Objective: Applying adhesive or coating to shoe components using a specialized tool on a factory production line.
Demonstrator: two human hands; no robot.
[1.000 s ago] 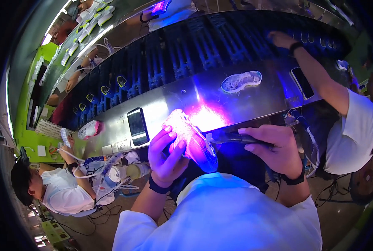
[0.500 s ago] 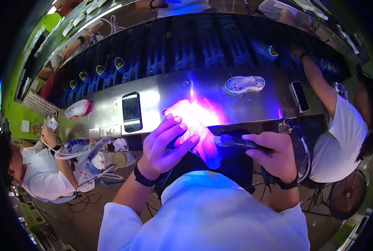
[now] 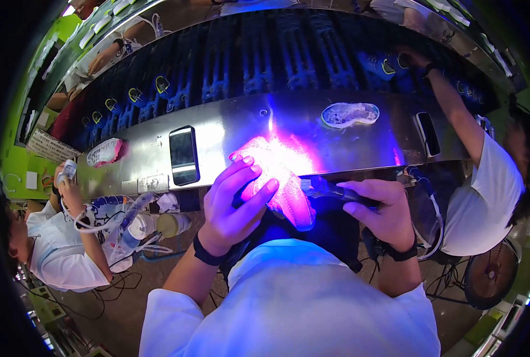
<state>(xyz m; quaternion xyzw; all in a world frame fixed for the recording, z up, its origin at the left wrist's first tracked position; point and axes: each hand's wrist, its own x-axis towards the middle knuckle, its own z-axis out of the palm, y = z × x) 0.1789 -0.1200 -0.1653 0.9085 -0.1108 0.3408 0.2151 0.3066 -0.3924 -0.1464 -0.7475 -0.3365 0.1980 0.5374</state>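
A shoe upper (image 3: 293, 205) lies at the near edge of the metal ledge, washed out by pink and violet light. My left hand (image 3: 232, 199) is curled over its left side and grips it, thumb and fingertips on the surface. In my right hand (image 3: 384, 211) is a dark-handled brush (image 3: 334, 191), its tip against the right side of the shoe upper. The glare hides the shoe upper's far part. A pale shoe sole (image 3: 350, 114) lies on the ledge beyond my right hand.
A phone (image 3: 184, 156) lies on the metal ledge (image 3: 229, 128) to the left, another phone (image 3: 428, 134) to the right. Further left is a pink-and-white sole (image 3: 105, 152). Behind runs a dark slatted conveyor (image 3: 256, 59). Co-workers sit on both sides; one reaches over the conveyor.
The shoe upper's near end has tilted up slightly, and my right hand with the brush has shifted a little up and left. The right co-worker's hand has moved left over the conveyor.
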